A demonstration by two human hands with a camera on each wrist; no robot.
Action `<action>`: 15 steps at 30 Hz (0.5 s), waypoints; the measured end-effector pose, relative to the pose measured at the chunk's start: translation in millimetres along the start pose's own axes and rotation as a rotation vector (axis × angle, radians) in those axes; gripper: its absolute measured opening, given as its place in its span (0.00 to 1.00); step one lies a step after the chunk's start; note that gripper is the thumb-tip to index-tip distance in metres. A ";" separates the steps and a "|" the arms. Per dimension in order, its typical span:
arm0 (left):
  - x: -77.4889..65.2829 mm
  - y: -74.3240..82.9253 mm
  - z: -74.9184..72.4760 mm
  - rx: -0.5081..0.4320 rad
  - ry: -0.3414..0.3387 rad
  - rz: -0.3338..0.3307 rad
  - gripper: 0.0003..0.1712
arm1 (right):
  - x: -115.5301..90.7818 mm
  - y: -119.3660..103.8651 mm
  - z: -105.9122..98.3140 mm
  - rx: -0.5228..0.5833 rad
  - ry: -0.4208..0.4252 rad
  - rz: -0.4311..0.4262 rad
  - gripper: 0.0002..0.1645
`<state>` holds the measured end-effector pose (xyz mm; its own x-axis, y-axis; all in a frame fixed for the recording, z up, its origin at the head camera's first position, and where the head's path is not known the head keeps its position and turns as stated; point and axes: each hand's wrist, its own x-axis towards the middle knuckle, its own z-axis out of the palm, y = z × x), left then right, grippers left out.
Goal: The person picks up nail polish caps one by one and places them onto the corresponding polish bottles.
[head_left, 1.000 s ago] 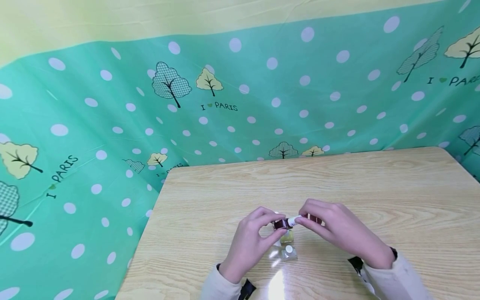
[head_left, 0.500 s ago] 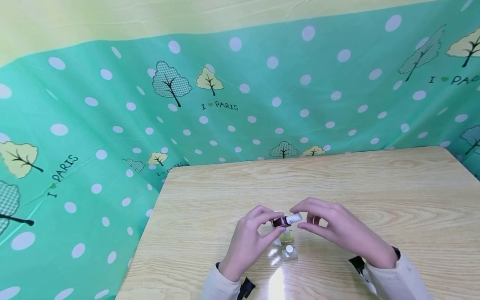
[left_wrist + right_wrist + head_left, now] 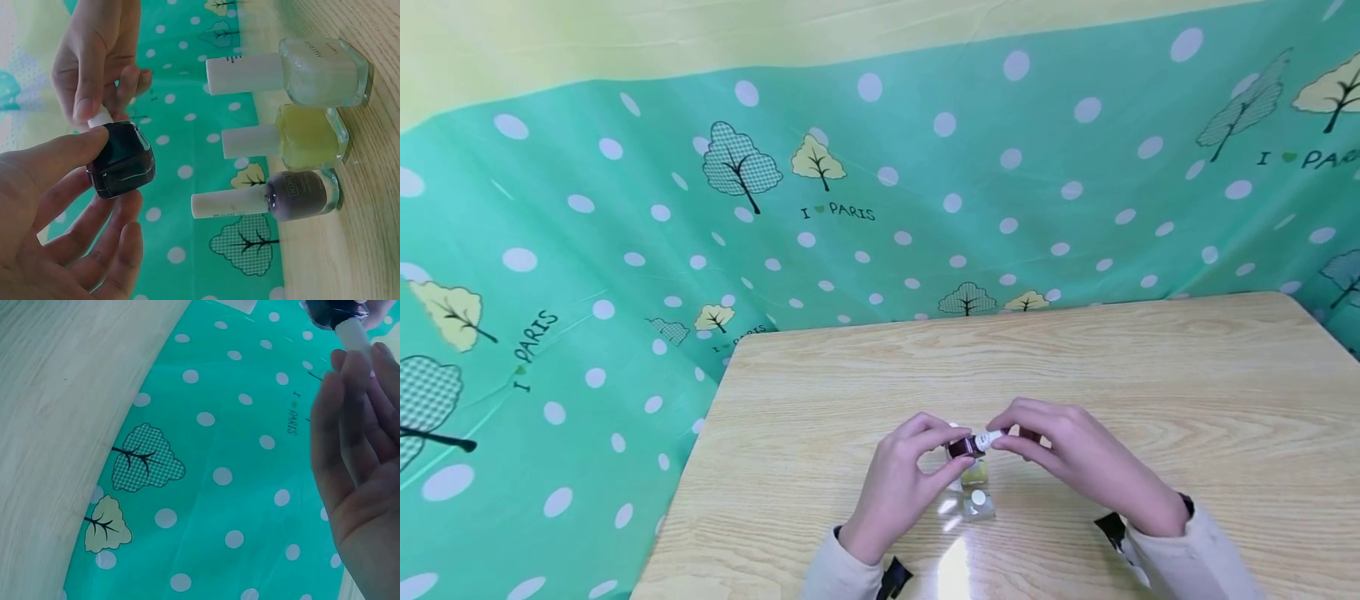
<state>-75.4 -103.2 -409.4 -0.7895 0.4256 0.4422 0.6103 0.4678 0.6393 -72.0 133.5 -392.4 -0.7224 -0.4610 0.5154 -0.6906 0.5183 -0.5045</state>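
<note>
Above the table, my left hand [image 3: 895, 487] pinches a dark nail polish bottle [image 3: 125, 159] by its glass body, thumb on one side and fingers on the other. The bottle lies tilted sideways, its white cap [image 3: 988, 440] pointing right. My right hand [image 3: 1067, 446] pinches that cap between thumb and fingertips. In the left wrist view, three more nail polish bottles stand in a row on the table: a pale one [image 3: 322, 75], a yellow one [image 3: 307, 137] and a greyish purple one [image 3: 299, 195], all with white caps. From the head view, the left hand mostly hides the purple one.
The wooden table [image 3: 820, 375] reaches to a green dotted curtain [image 3: 850, 250] hung behind it and along its left side. A bright light reflection [image 3: 953, 571] lies on the tabletop near the front.
Half a second ago the right fingers were spread off the cap; now they grip it again, as a second ago. The left hand and the bottle stay nearly in place.
</note>
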 end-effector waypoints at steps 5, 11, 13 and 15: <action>-0.1 -0.4 0.2 -0.002 0.006 0.005 0.16 | 0.5 -0.4 3.7 -0.081 0.028 0.011 0.08; 0.0 -0.6 -0.8 -0.001 0.006 -0.004 0.16 | -0.4 -0.8 1.3 -0.068 0.030 0.000 0.13; 0.3 -1.1 -1.4 -0.001 0.012 -0.005 0.16 | -0.6 -1.1 -0.9 -0.052 0.018 -0.009 0.17; 0.7 -1.8 -2.0 -0.002 0.017 -0.005 0.16 | -0.6 -1.5 -3.0 -0.037 0.003 -0.017 0.19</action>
<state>-77.2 -105.3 -409.0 -0.7938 0.4098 0.4493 0.6059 0.4687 0.6429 -70.4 135.2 -389.9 -0.7104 -0.4681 0.5256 -0.7011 0.5369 -0.4693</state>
